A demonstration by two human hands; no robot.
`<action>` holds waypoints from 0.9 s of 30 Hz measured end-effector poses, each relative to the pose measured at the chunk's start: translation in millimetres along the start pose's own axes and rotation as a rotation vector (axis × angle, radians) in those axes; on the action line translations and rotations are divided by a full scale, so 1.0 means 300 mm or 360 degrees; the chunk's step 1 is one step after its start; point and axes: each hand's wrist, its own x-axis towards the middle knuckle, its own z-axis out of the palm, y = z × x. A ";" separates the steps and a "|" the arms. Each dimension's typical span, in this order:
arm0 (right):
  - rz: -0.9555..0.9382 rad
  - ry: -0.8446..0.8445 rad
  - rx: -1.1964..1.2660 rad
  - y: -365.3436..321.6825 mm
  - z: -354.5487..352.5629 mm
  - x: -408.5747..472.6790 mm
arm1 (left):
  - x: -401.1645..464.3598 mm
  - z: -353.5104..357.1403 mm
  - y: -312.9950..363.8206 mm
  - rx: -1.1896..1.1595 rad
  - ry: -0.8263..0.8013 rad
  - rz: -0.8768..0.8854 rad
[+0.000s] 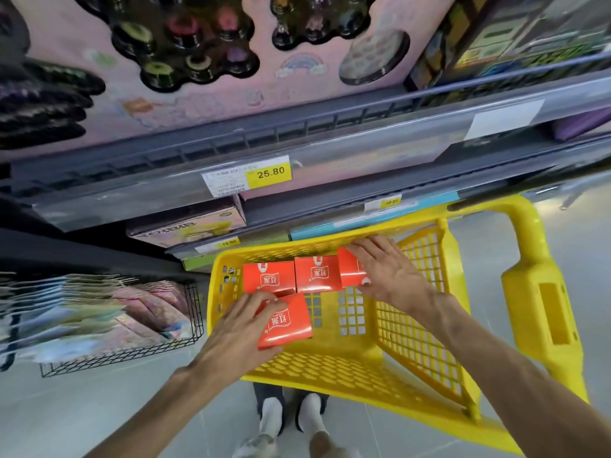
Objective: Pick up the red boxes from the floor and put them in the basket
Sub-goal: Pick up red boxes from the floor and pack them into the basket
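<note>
Left hand (243,328): my fingers and thumb are clamped on a red box (287,320), gripping it by its left edge; the box sits tilted, just above the basket floor as far as I can judge
Right hand (385,271): spread flat, fingers apart, lying over the right end of another red box (350,267); I cannot tell whether it grips that box or only presses it into line
Back row: two more red boxes, the left one (268,275) and the middle one (318,273), stand side by side against the far wall, just beyond my left fingertips and left of my right hand; the box under my right hand closes that row
Basket (357,375): yellow, mesh-walled, on the floor in front of my feet, its tall handle (535,292) to the right of my right hand
Key relation: the free floor of the basket lies to the right of my left hand and on the near side of the row; the long axis of the held box runs across me, roughly parallel to that row
Nearer hand: the left, since it already carries the box
Next move, as I judge it: lower and square the box behind the row, then let go
Risk: its tilted corner may catch the left box
Floor: no red box shows outside the basket
</note>
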 end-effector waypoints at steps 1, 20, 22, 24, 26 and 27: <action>0.0004 -0.0001 0.0004 0.003 0.005 0.005 | 0.004 0.008 -0.004 0.0013 -0.0010 0.0009; -0.0080 -0.0114 0.0105 0.054 0.148 0.039 | 0.040 0.109 -0.053 0.0221 -0.0121 0.0035; -0.0065 -0.0151 0.0102 0.053 0.188 0.066 | 0.047 0.117 -0.060 0.0263 -0.0139 0.0047; -0.0042 -0.0124 0.0101 0.051 0.208 0.085 | 0.053 0.125 -0.069 0.0317 -0.0148 0.0068; -0.0049 -0.0130 0.0089 0.054 0.211 0.088 | 0.052 0.129 -0.067 0.0356 -0.0166 0.0064; -0.0053 -0.0129 0.0069 0.055 0.213 0.086 | 0.050 0.131 -0.065 0.0385 -0.0171 0.0060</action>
